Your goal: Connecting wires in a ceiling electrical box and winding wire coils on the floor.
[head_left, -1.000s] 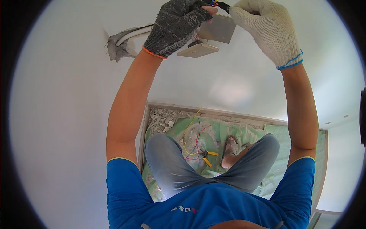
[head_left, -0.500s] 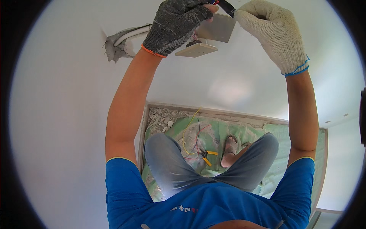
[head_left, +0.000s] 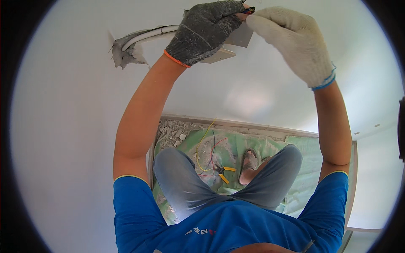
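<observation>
Slim wires (head_left: pixel 250 10) in knit-gloved left hand (head_left: pixel 207 30)

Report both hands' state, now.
Dark-grey-gloved left hand: closed, holding thin multicoloured wires.
White-gloved right hand: fingertips beside those wires; whether it grips anything cannot be told.

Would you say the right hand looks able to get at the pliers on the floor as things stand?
Probably yes, by reaching down: the right hand is raised near the wire ends, but the handles of the pliers lie uncovered, and the gap between the legs looks open.
</observation>
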`<action>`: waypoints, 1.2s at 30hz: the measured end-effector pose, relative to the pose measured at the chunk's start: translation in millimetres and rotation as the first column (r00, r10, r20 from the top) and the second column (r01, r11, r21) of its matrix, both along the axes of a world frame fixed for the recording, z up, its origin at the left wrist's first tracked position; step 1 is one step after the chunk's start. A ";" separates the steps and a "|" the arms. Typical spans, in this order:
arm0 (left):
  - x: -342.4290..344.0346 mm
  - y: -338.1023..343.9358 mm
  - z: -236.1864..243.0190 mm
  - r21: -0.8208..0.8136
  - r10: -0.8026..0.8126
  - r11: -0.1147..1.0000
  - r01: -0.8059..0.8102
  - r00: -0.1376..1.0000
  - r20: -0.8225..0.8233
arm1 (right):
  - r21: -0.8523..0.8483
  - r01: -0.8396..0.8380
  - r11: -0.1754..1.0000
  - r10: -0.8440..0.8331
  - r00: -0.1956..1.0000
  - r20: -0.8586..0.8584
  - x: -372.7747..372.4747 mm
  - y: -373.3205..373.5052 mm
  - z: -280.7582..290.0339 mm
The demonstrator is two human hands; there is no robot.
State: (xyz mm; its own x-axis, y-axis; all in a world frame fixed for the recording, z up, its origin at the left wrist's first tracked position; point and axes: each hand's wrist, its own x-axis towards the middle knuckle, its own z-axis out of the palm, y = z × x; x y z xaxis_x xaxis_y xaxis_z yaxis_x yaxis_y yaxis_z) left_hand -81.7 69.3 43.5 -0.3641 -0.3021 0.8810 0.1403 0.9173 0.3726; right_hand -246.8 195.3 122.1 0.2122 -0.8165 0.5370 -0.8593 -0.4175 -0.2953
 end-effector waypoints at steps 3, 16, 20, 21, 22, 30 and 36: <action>3.1 14.2 15.0 0.104 -0.073 0.992 0.070 0.997 0.031 | 0.054 -0.239 0.969 0.235 0.969 0.076 -30.8 5.7 8.3; 5.8 16.9 26.3 0.470 -0.317 0.862 0.192 0.927 0.202 | -0.525 -0.784 0.331 0.672 0.586 -0.452 -38.8 -85.8 -9.0; 8.9 16.5 27.2 0.279 -0.147 0.959 0.056 0.938 0.315 | -0.200 -0.420 0.885 0.231 0.770 -0.595 -12.2 -31.6 15.6; 4.8 16.7 29.0 0.297 -0.152 0.954 0.052 0.933 0.325 | -0.330 -0.677 0.658 0.498 0.719 -0.485 -23.6 -58.2 3.4; 4.0 16.1 28.2 0.320 -0.152 0.946 0.039 0.930 0.335 | -0.478 -0.808 0.345 0.733 0.550 -0.400 -27.4 -74.7 -5.1; 6.4 26.7 29.0 0.437 -0.130 0.899 -0.037 0.929 0.347 | -0.312 -0.177 0.933 0.105 0.967 -0.234 -17.4 -17.0 -21.4; 0.1 29.1 14.1 0.488 -0.102 0.871 -0.049 0.955 0.279 | -0.193 0.019 0.981 -0.021 1.000 -0.010 -9.1 -12.7 -28.1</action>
State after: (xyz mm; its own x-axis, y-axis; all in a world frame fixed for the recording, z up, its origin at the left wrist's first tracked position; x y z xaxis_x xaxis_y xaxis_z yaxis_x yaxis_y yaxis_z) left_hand -81.6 98.4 57.5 -0.5906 -0.6487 0.4799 -0.0201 0.6064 0.7949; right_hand -255.9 182.5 94.0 0.2044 -0.7020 0.6822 -0.8710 -0.4485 -0.2006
